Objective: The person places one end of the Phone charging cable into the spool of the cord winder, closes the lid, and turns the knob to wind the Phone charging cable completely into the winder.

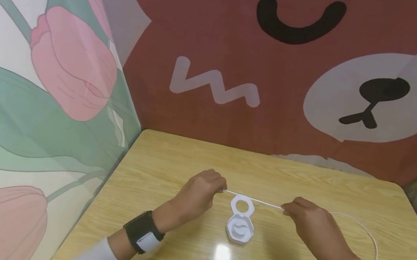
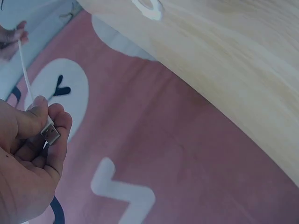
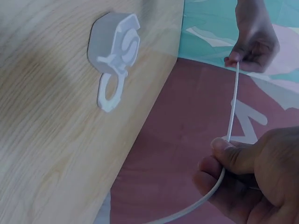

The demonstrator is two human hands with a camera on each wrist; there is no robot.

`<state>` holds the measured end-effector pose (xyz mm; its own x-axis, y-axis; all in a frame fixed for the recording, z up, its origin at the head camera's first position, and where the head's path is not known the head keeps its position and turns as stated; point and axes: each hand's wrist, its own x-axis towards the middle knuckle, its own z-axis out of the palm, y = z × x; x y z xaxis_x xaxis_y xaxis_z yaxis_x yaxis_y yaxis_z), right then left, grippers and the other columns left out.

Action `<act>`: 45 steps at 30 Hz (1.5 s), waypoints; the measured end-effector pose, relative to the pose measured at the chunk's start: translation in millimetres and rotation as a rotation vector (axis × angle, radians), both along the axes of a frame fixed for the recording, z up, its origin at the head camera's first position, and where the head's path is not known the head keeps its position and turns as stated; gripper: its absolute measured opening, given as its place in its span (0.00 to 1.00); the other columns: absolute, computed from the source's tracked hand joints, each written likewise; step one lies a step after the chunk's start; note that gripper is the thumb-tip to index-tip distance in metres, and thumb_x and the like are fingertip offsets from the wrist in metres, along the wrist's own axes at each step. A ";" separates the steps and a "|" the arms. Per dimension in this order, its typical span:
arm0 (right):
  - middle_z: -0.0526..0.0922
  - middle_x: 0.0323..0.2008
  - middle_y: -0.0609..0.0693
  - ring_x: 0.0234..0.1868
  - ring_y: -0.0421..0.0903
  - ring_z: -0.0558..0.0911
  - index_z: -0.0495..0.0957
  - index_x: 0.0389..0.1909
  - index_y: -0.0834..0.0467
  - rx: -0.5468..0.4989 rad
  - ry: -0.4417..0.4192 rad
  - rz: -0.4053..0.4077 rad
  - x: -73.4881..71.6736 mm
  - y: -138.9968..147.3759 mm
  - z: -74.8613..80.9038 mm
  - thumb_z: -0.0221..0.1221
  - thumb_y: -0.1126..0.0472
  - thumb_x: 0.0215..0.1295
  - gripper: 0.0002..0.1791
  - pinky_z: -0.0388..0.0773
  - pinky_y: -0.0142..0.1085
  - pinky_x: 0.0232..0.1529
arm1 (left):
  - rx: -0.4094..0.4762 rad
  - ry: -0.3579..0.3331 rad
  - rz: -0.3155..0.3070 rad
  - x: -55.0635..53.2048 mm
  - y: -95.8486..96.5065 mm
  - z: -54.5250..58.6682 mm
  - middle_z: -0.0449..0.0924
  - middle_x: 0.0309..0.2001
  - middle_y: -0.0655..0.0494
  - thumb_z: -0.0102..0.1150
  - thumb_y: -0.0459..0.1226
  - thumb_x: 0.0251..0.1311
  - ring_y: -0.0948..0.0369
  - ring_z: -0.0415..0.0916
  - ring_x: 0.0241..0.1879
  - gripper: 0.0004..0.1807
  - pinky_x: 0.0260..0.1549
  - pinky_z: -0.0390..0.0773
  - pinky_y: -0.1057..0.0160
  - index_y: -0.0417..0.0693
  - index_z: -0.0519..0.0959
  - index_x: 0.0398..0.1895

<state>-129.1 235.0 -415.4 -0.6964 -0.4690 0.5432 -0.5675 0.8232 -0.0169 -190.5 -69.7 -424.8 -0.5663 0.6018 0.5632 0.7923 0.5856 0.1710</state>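
Observation:
A white USB cable (image 1: 252, 199) is stretched nearly straight between both hands, above the table. My left hand (image 1: 201, 192) pinches it by one end; the metal USB plug (image 2: 50, 134) shows among the fingers in the left wrist view. Further along, my right hand (image 1: 310, 219) pinches the cable between thumb and fingertips, and the rest loops off to the right. Below the taut stretch, a white six-sided case (image 1: 240, 230) sits on the table with its ring-shaped lid (image 1: 233, 205) swung open on the far side. A curved S-shaped divider (image 3: 128, 46) shows inside the case.
The wooden table (image 1: 172, 156) meets a printed bear curtain (image 1: 210, 121) at its back edge and a tulip-print curtain (image 1: 76, 69) on the left. A loose curve of the cable hangs past the right forearm. Each wrist wears a black strap (image 1: 142, 230).

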 end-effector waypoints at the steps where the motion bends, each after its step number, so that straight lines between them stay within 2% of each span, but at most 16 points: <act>1: 0.82 0.28 0.43 0.27 0.39 0.83 0.88 0.34 0.57 -0.003 -0.001 -0.006 0.4 2.4 -0.3 0.76 0.72 0.44 0.15 0.80 0.27 0.23 | 0.000 0.004 0.008 -1.0 -2.8 0.1 0.85 0.32 0.57 0.68 0.23 0.58 0.63 0.81 0.35 0.08 0.38 0.83 0.73 0.45 0.84 0.34; 9: 0.82 0.28 0.42 0.24 0.37 0.81 0.87 0.34 0.57 -0.025 -0.026 -0.052 4.2 21.6 -0.6 0.76 0.73 0.44 0.15 0.77 0.26 0.21 | 0.006 0.013 0.078 -9.9 -24.8 -1.3 0.85 0.32 0.57 0.69 0.22 0.55 0.62 0.81 0.36 0.11 0.37 0.85 0.71 0.45 0.83 0.33; 15: 0.83 0.31 0.43 0.25 0.37 0.81 0.87 0.36 0.57 -0.069 -0.040 -0.040 6.9 26.5 -1.0 0.75 0.74 0.46 0.15 0.76 0.25 0.22 | -0.031 -0.080 0.159 -13.0 -34.7 -5.9 0.86 0.33 0.54 0.66 0.25 0.61 0.61 0.84 0.36 0.06 0.36 0.86 0.69 0.44 0.83 0.37; 18: 0.84 0.33 0.42 0.27 0.38 0.83 0.87 0.37 0.57 -0.094 -0.008 0.002 5.3 23.3 -1.5 0.73 0.70 0.54 0.11 0.77 0.23 0.25 | -0.043 -0.110 0.198 -13.5 -35.4 -6.4 0.86 0.34 0.52 0.63 0.26 0.65 0.60 0.84 0.35 0.07 0.34 0.85 0.69 0.43 0.83 0.42; 22: 0.84 0.34 0.42 0.30 0.39 0.84 0.86 0.38 0.57 -0.110 0.036 0.044 2.0 18.2 0.0 0.66 0.64 0.67 0.02 0.78 0.22 0.29 | -0.038 -0.127 0.232 -15.0 -32.6 -3.2 0.86 0.36 0.51 0.61 0.24 0.65 0.60 0.84 0.35 0.14 0.32 0.84 0.69 0.43 0.83 0.50; 24: 0.84 0.34 0.42 0.30 0.38 0.84 0.86 0.39 0.57 -0.116 0.050 0.052 0.9 15.6 2.0 0.61 0.59 0.73 0.08 0.78 0.22 0.30 | -0.041 -0.149 0.232 -15.7 -29.6 -2.4 0.86 0.37 0.50 0.61 0.23 0.63 0.61 0.82 0.35 0.15 0.32 0.83 0.70 0.42 0.83 0.51; 27: 0.84 0.34 0.42 0.30 0.38 0.83 0.86 0.39 0.57 -0.119 0.059 0.059 -0.2 10.4 6.7 0.55 0.54 0.77 0.14 0.78 0.22 0.30 | -0.029 -0.215 0.210 -15.6 -22.8 -2.1 0.87 0.40 0.51 0.59 0.22 0.61 0.63 0.80 0.35 0.14 0.34 0.82 0.71 0.41 0.84 0.48; 30: 0.84 0.34 0.42 0.30 0.37 0.82 0.86 0.39 0.57 -0.118 0.051 0.060 -1.7 2.8 12.8 0.64 0.61 0.70 0.04 0.78 0.23 0.29 | 0.016 -0.296 0.160 -13.7 -14.0 -0.6 0.86 0.42 0.50 0.55 0.23 0.63 0.64 0.78 0.35 0.13 0.33 0.81 0.72 0.40 0.84 0.46; 31: 0.83 0.34 0.42 0.30 0.36 0.82 0.86 0.39 0.56 -0.117 0.047 0.058 -2.2 -0.1 14.5 0.69 0.65 0.64 0.04 0.79 0.23 0.29 | 0.035 -0.316 0.143 -13.1 -10.8 0.4 0.86 0.42 0.51 0.54 0.23 0.63 0.65 0.77 0.35 0.13 0.33 0.81 0.72 0.40 0.84 0.46; 33: 0.83 0.33 0.42 0.30 0.36 0.82 0.87 0.38 0.56 -0.114 0.044 0.056 -3.5 -6.2 17.3 0.73 0.70 0.55 0.11 0.79 0.25 0.29 | 0.068 -0.342 0.110 -11.0 -4.2 4.1 0.85 0.42 0.50 0.53 0.23 0.64 0.65 0.77 0.34 0.13 0.32 0.81 0.73 0.39 0.83 0.46; 34: 0.83 0.33 0.43 0.30 0.36 0.82 0.87 0.38 0.56 -0.117 0.041 0.055 -4.2 -9.0 18.4 0.74 0.73 0.48 0.16 0.79 0.25 0.29 | 0.081 -0.342 0.097 -10.3 -1.1 6.1 0.85 0.42 0.50 0.53 0.23 0.64 0.65 0.77 0.34 0.12 0.32 0.81 0.73 0.40 0.83 0.45; 38: 0.83 0.33 0.44 0.30 0.37 0.82 0.86 0.38 0.57 -0.121 0.043 0.059 -7.4 -19.4 20.9 0.75 0.73 0.47 0.16 0.81 0.29 0.28 | 0.095 -0.295 0.054 -5.3 11.9 18.2 0.85 0.42 0.51 0.54 0.24 0.67 0.63 0.81 0.37 0.11 0.35 0.82 0.74 0.40 0.83 0.47; 42: 0.83 0.33 0.44 0.30 0.38 0.83 0.86 0.38 0.57 -0.123 0.056 0.072 -10.9 -29.5 24.7 0.75 0.73 0.47 0.16 0.83 0.31 0.28 | 0.060 -0.167 -0.007 0.4 22.4 31.7 0.86 0.42 0.50 0.57 0.26 0.69 0.60 0.85 0.42 0.10 0.41 0.85 0.71 0.39 0.83 0.49; 45: 0.83 0.34 0.44 0.29 0.37 0.83 0.86 0.38 0.57 -0.134 0.076 0.087 -12.9 -37.0 28.3 0.75 0.73 0.47 0.17 0.83 0.31 0.28 | 0.009 -0.062 -0.040 3.6 29.7 39.0 0.87 0.41 0.50 0.58 0.27 0.70 0.60 0.86 0.42 0.09 0.42 0.86 0.71 0.38 0.83 0.49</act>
<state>-142.0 198.1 -387.1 -0.6113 -0.4453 0.6543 -0.6401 0.7644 -0.0778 -186.9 -40.0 -385.8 -0.5756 0.6199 0.5333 0.8031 0.5515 0.2256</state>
